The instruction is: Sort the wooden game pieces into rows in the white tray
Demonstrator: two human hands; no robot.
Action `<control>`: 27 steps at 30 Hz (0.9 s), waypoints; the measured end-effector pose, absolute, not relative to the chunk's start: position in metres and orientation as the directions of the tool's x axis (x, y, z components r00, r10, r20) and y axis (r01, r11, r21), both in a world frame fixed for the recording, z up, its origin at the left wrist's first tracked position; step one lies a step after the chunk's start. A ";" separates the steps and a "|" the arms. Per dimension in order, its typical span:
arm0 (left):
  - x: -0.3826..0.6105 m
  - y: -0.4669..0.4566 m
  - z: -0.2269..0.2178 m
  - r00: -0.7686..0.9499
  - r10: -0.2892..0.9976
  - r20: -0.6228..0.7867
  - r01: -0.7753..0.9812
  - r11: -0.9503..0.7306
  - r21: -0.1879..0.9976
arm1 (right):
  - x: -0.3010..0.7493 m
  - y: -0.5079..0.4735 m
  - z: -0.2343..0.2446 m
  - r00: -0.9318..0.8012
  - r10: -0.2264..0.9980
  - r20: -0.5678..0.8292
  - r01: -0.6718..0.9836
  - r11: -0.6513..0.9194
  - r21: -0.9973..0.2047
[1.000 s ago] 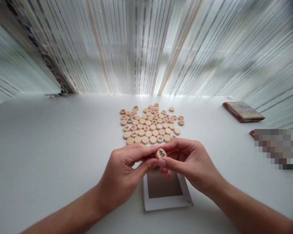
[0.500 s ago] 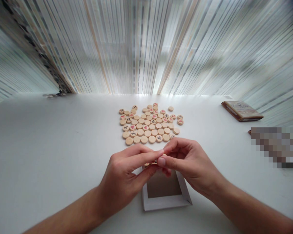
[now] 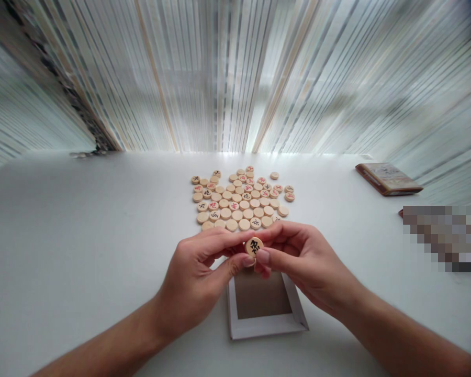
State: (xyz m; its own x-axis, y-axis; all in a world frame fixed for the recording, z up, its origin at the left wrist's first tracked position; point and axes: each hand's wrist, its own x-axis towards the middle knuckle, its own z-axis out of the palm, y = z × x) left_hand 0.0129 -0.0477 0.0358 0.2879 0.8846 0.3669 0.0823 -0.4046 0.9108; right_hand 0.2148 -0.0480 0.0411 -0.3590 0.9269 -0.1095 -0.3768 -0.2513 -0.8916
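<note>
A round wooden game piece [image 3: 254, 246] with a black character on its face is pinched between the fingertips of both hands, its face turned toward me. My left hand [image 3: 196, 277] holds it from the left, my right hand [image 3: 302, 262] from the right. Both hands hover above a shallow white box [image 3: 259, 324] with a brown bottom. Beyond them, several similar wooden pieces [image 3: 241, 201] lie spread on the white table [image 3: 82, 235], some face up with red or black characters, some blank.
A flat brown box lid [image 3: 388, 179] lies at the far right of the table. A blurred-out patch [image 3: 443, 235] sits near the right edge. Striped curtains [image 3: 235, 73] hang behind the table's far edge.
Half a second ago the piece was hidden edge-on between the fingers; now it is turned back with its black character facing me. Both hands stayed in place.
</note>
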 end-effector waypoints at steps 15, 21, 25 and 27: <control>0.012 -0.050 0.035 0.418 0.784 0.458 0.082 -0.535 0.841 | 0.214 -0.049 0.044 -0.315 0.934 -0.168 -0.334 -0.275 -0.902; 0.013 -0.052 0.036 0.394 0.819 0.418 0.034 -0.467 0.884 | 0.214 -0.051 0.044 -0.316 0.940 -0.125 -0.330 -0.232 -0.915; 0.017 -0.053 0.038 0.350 0.880 0.320 -0.015 -0.337 0.941 | 0.215 -0.052 0.048 -0.309 0.948 -0.082 -0.302 -0.179 -0.936; 0.020 -0.054 0.041 0.328 0.909 0.256 -0.086 -0.241 0.967 | 0.214 -0.053 0.049 -0.293 0.955 -0.056 -0.282 -0.142 -0.949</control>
